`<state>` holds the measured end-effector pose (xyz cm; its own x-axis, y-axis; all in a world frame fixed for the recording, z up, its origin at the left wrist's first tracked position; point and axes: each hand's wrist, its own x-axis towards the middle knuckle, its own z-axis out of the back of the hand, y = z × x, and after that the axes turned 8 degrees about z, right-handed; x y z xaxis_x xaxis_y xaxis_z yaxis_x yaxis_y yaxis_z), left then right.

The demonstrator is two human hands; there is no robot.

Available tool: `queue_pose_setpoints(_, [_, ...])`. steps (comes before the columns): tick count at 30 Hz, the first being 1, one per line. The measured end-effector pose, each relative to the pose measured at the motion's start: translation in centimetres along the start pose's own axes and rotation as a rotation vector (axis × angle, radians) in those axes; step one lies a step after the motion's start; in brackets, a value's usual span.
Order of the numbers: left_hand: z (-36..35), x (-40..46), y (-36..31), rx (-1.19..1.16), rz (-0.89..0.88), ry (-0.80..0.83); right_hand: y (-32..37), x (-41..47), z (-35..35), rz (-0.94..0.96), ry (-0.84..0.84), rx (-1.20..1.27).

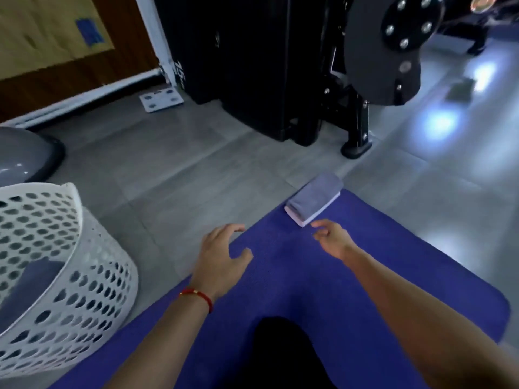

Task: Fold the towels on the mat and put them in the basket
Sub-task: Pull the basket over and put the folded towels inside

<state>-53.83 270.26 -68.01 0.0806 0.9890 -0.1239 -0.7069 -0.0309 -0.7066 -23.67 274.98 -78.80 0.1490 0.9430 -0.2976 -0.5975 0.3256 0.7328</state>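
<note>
A folded grey-blue towel [314, 199] lies on the far corner of the purple mat [351, 282], on top of a pale layer. My right hand [331, 238] hovers just short of the towel's near edge, fingers loosely spread, holding nothing. My left hand [222, 256], with a red cord at the wrist, hangs over the mat's left edge, fingers spread and empty. The white perforated basket [92, 279] stands on the floor to the left of the mat; a dark folded cloth [31, 287] shows inside it.
A black weight machine [280, 66] stands on the grey floor beyond the mat, its foot [356, 148] close to the towel. A grey dome [22, 153] sits at the far left, behind the basket. My dark-clothed knee [283, 355] rests on the mat.
</note>
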Motion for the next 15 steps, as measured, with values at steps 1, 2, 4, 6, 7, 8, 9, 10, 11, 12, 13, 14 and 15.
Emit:
queue_pose_setpoints(1, [-1.0,1.6,-0.2,0.001,0.017,0.037,-1.1,2.2,0.2,-0.050,-0.043,0.044])
queue_pose_setpoints(2, [-2.1,3.3,-0.1,0.011,0.030,0.065,-2.2,4.4,0.3,-0.087,-0.082,0.073])
queue_pose_setpoints(4, [-4.2,6.6,0.2,0.027,0.090,0.116,-4.0,8.3,0.1,-0.153,-0.132,0.128])
queue_pose_setpoints(6, [-6.1,9.5,0.5,0.034,0.140,0.154,-5.6,12.3,-0.6,-0.196,-0.140,0.169])
queue_pose_setpoints(7, [-6.9,10.8,0.8,0.037,0.159,0.170,-6.6,14.2,-1.0,-0.218,-0.144,0.200])
queue_pose_setpoints(8, [-7.7,12.2,1.1,0.033,0.176,0.178,-7.3,16.2,-1.3,-0.231,-0.157,0.239])
queue_pose_setpoints(9, [-8.4,13.4,1.5,0.022,0.196,0.183,-8.0,18.0,-1.6,-0.245,-0.178,0.274])
queue_pose_setpoints(10, [-9.0,14.6,2.0,0.014,0.218,0.192,-8.4,19.5,-1.8,-0.251,-0.205,0.306])
queue_pose_setpoints(11, [-9.6,15.7,2.6,0.005,0.251,0.198,-8.4,20.8,-1.7,-0.252,-0.229,0.339])
queue_pose_setpoints(12, [-10.1,16.6,3.2,-0.004,0.290,0.196,-8.5,22.1,-1.8,-0.241,-0.244,0.372])
queue_pose_setpoints(13, [-10.6,17.3,3.9,-0.011,0.328,0.190,-8.6,23.1,-2.0,-0.237,-0.258,0.408])
queue_pose_setpoints(14, [-11.0,17.8,4.6,-0.012,0.359,0.186,-8.8,24.1,-2.3,-0.229,-0.277,0.446])
queue_pose_setpoints(15, [-11.4,18.2,5.3,-0.009,0.387,0.185,-9.4,25.0,-2.7,-0.236,-0.291,0.492])
